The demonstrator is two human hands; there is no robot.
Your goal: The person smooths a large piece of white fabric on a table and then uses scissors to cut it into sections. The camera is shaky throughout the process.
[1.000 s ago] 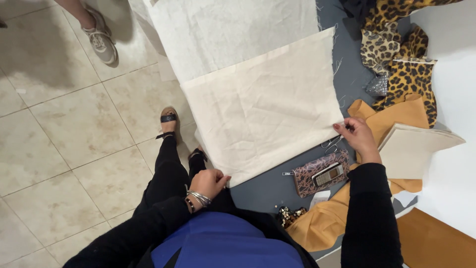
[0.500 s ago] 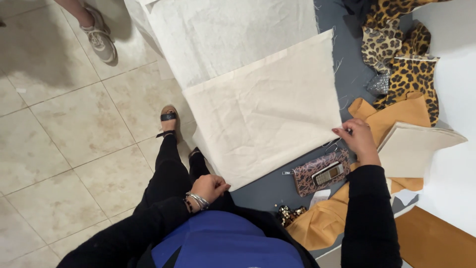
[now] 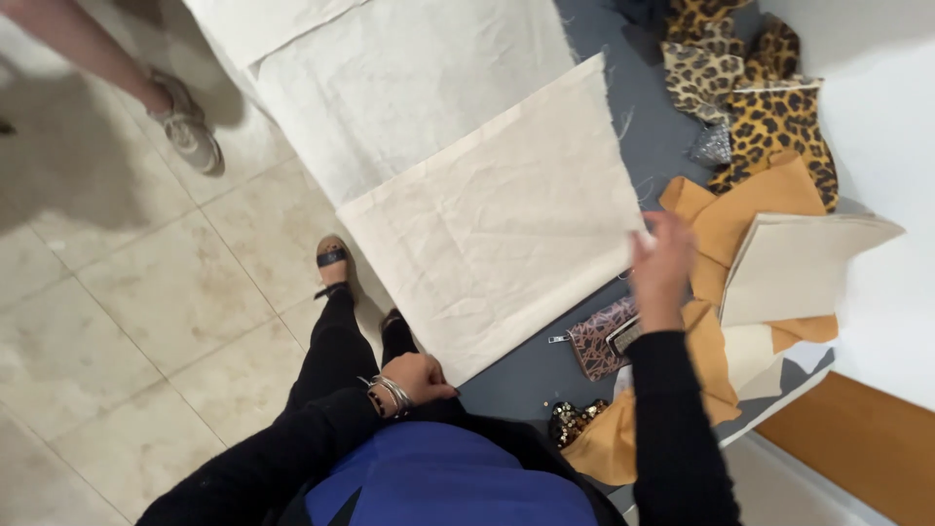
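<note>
Pinching cream cloth — long axis diagonal.

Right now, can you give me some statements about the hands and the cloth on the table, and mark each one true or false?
1. The right hand is at a corner of the cream cloth. True.
2. The left hand rests on the leopard-print fabric. False: it is at the cream cloth's near corner.
3. A patterned pouch lies on the grey table. True.
4. The floor is carpet. False: it is tiled.
</note>
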